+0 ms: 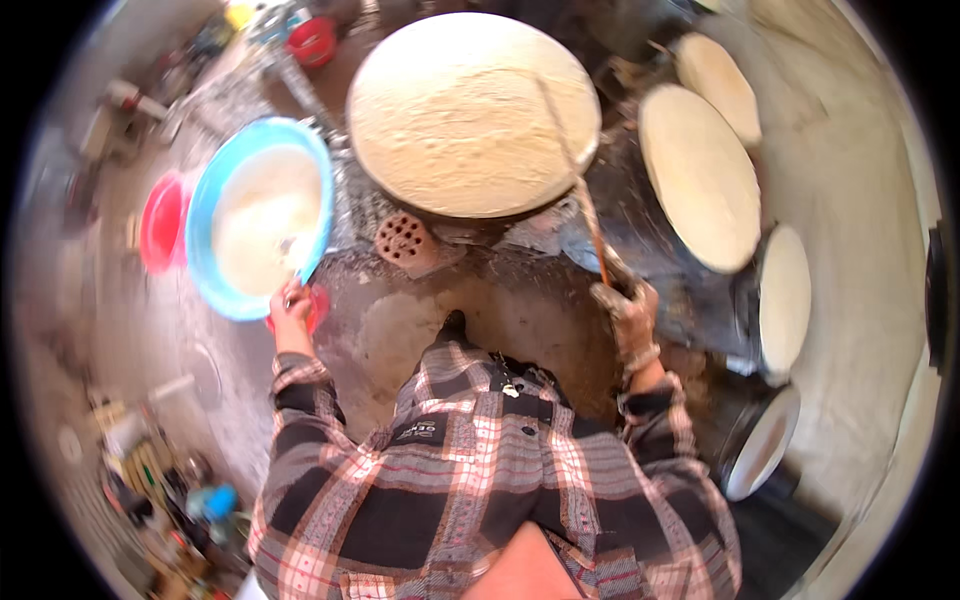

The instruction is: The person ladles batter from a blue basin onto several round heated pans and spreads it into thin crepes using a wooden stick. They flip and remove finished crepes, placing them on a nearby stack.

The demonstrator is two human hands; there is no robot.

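My left hand (292, 301) is closed at the near rim of a light blue basin (201, 247), apparently on a handle reaching into the pale batter (266, 217); the grip is partly hidden. My right hand (628, 307), in a dirty glove, grips a long thin wooden stick (589, 214). Its far part lies across a large round sheet of pale batter or dough (472, 112) on a round griddle straight ahead. Under the griddle's near edge a perforated brick (405, 238) stands close by.
Round pale sheets (701, 176) lean in a row on the right, and a grey-white disc (763, 442) stands nearer me. A red basin (162, 223) is beside the blue one; another red container (311, 42) stands farther back. Mixed items (172, 487) cover the lower left.
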